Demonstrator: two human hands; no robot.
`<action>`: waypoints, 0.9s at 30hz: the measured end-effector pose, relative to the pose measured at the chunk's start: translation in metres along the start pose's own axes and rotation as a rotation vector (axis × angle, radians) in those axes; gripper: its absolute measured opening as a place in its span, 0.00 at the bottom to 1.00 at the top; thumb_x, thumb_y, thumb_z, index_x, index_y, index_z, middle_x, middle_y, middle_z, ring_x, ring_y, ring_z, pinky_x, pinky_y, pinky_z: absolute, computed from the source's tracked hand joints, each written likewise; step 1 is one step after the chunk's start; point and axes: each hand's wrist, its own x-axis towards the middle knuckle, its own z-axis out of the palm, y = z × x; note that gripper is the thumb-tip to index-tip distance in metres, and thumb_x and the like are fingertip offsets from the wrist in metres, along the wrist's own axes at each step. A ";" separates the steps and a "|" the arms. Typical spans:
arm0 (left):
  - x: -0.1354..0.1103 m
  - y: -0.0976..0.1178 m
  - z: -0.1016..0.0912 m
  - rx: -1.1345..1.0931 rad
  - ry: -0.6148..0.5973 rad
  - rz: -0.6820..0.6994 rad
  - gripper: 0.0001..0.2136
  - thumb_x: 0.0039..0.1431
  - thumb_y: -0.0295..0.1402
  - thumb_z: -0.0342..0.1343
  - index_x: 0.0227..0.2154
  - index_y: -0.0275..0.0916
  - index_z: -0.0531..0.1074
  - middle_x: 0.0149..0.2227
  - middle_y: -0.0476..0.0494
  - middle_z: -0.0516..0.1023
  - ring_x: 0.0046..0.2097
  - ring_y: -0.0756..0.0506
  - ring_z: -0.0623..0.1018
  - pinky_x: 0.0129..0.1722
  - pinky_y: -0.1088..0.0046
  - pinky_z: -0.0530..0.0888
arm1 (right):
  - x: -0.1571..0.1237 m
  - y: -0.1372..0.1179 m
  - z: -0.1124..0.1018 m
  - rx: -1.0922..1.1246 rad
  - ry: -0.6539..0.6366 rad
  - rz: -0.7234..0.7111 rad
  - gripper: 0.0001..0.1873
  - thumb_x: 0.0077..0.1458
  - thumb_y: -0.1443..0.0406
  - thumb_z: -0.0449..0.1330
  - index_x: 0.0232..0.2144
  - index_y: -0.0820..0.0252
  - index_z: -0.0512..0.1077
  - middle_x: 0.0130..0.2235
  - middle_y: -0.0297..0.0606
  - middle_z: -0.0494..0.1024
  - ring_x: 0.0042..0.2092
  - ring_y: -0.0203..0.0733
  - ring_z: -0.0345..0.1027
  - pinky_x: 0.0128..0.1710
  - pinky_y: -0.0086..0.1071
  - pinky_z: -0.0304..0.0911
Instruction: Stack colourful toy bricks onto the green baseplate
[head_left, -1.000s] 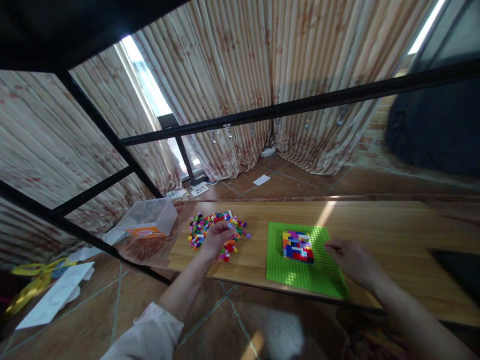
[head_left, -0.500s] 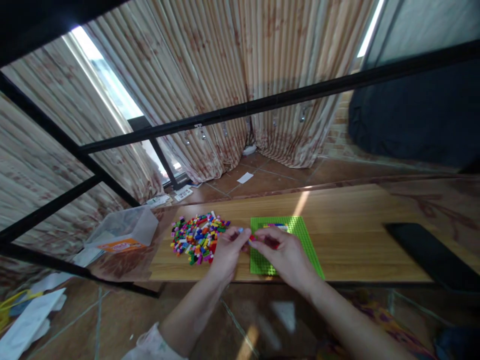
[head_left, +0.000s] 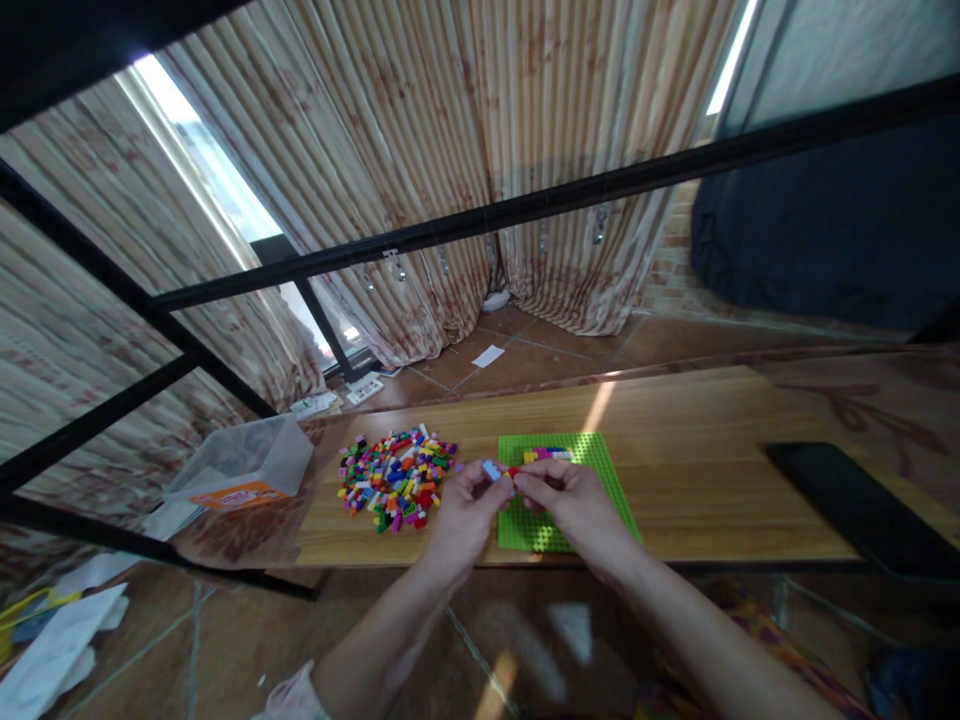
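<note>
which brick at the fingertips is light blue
The light blue brick is the left one, in the left hand; the red brick sits to its right, at the right hand.

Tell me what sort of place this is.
Probably a room in a home: patterned curtains hang above a tiled floor, and toy bricks lie heaped on a wooden tabletop.

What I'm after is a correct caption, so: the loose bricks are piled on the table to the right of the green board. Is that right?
Not quite: the loose bricks are piled on the table, but to the left of the green board, as the head view shows.
</note>
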 end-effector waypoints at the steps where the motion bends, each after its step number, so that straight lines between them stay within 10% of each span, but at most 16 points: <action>1: 0.000 -0.001 0.000 -0.009 0.006 -0.007 0.13 0.47 0.41 0.63 0.33 0.37 0.73 0.29 0.48 0.74 0.33 0.50 0.71 0.34 0.76 0.69 | 0.000 0.000 0.001 -0.002 -0.005 0.004 0.18 0.42 0.53 0.65 0.30 0.63 0.77 0.25 0.35 0.76 0.27 0.35 0.65 0.29 0.30 0.61; 14: -0.007 -0.028 -0.011 -0.215 -0.006 -0.192 0.16 0.40 0.43 0.67 0.26 0.36 0.72 0.26 0.50 0.70 0.28 0.52 0.69 0.31 0.76 0.68 | -0.010 0.018 0.007 -0.091 -0.085 0.061 0.16 0.45 0.54 0.62 0.24 0.63 0.75 0.20 0.33 0.72 0.23 0.33 0.61 0.24 0.29 0.57; 22: 0.013 -0.069 -0.033 0.080 0.082 -0.049 0.12 0.48 0.42 0.60 0.26 0.37 0.70 0.22 0.53 0.66 0.26 0.52 0.65 0.29 0.77 0.63 | 0.024 0.015 -0.057 -0.696 0.169 -0.084 0.13 0.51 0.58 0.57 0.32 0.55 0.80 0.33 0.39 0.82 0.36 0.45 0.73 0.37 0.35 0.63; 27: 0.024 -0.086 -0.044 0.394 0.031 0.112 0.08 0.55 0.37 0.54 0.27 0.38 0.69 0.24 0.52 0.68 0.30 0.50 0.68 0.31 0.76 0.63 | 0.040 0.025 -0.075 -0.991 0.116 -0.136 0.15 0.56 0.58 0.54 0.35 0.55 0.80 0.36 0.41 0.81 0.37 0.44 0.74 0.37 0.33 0.63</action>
